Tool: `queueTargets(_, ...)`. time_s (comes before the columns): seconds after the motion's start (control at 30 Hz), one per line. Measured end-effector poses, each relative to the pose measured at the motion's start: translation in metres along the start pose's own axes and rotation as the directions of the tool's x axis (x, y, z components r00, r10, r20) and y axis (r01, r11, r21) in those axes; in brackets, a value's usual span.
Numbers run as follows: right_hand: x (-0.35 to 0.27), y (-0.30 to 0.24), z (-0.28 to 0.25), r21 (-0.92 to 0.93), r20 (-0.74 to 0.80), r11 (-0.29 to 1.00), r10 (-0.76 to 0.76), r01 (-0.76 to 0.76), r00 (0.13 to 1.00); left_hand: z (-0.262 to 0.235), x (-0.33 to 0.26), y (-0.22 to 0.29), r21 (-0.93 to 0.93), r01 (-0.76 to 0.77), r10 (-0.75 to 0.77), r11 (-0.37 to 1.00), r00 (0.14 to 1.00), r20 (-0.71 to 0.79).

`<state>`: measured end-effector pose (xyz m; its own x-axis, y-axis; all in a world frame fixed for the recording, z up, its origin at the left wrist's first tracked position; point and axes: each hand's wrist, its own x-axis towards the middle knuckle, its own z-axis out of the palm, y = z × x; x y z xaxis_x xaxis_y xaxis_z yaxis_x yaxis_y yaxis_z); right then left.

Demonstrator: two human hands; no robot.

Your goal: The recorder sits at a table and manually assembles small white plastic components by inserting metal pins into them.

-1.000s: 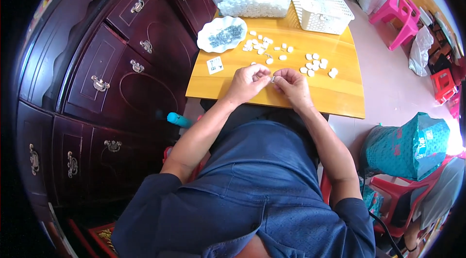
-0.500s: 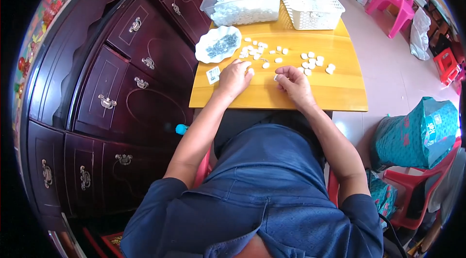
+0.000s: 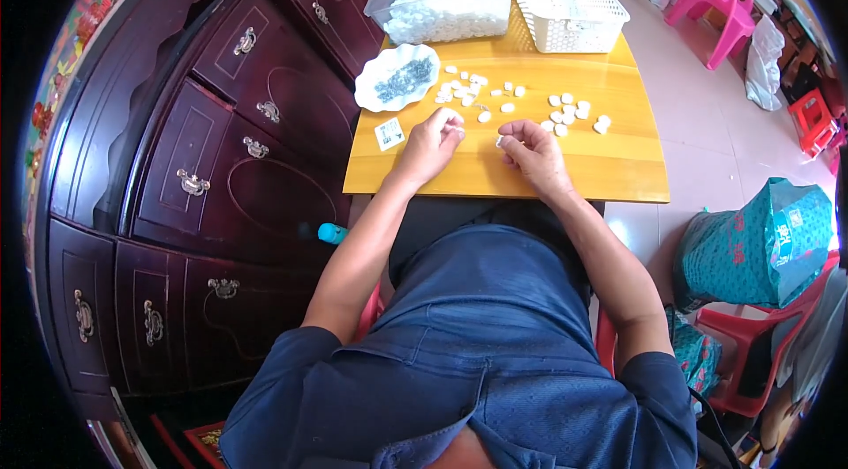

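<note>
Over the near part of the wooden table [image 3: 618, 170], my right hand [image 3: 535, 155] pinches a small white piece [image 3: 500, 141] between thumb and fingertips. To its left, my left hand [image 3: 433, 147] has its fingers curled together; whatever they hold, if anything, is too small or hidden to make out. Just beyond the left hand lies a loose group of small white pieces [image 3: 465, 91]. A second group of rounder white pieces [image 3: 568, 111] sits beyond my right hand. At the left edge, a scalloped white dish [image 3: 364, 91] contains small dark, clear-looking bits.
A clear plastic bin [image 3: 380, 3] heaped with white pieces and a white perforated basket [image 3: 609, 34] stand at the back. A printed square card [image 3: 389, 134] lies left of my left hand. Dark wooden drawers [image 3: 221, 133] line the left; a teal bag [image 3: 751, 244] rests at right.
My left hand has drawn back slightly from the white pieces, its fingers curling in. My right hand stays nearly in place with its white piece.
</note>
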<state>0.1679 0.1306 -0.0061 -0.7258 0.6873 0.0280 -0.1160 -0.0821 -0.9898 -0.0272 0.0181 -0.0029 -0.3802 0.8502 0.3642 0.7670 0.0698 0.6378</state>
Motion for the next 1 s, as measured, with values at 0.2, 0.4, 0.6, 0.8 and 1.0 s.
queueTargets(0.2, -0.003, -0.005, 0.001, -0.026, 0.019, 1.0, 0.006, -0.005, 1.0, -0.012, -0.011, 0.028, -0.487, 0.251, -0.15, 0.836, 0.96, 0.238)
queueTargets(0.4, -0.001, 0.001, 0.001, 0.0, 0.041, 1.0, 0.009, -0.009, 0.999, -0.012, -0.015, 0.031, -0.571, 0.25, -0.092, 0.782, 0.952, 0.291)
queueTargets(0.6, -0.002, 0.0, 0.002, 0.009, 0.051, 1.0, 0.018, -0.019, 0.999, -0.009, -0.015, 0.032, -0.523, 0.187, -0.078, 0.832, 0.972, 0.223)
queueTargets(0.8, 0.0, 0.005, 0.001, -0.003, 0.063, 1.0, -0.005, 0.005, 0.998, -0.007, -0.017, 0.028, -0.545, 0.206, -0.073, 0.813, 0.964, 0.255)
queueTargets(1.0, -0.001, 0.004, 0.001, -0.014, 0.069, 1.0, -0.003, 0.004, 0.998, -0.007, -0.016, 0.029, -0.481, 0.081, 0.01, 0.873, 0.983, 0.184)
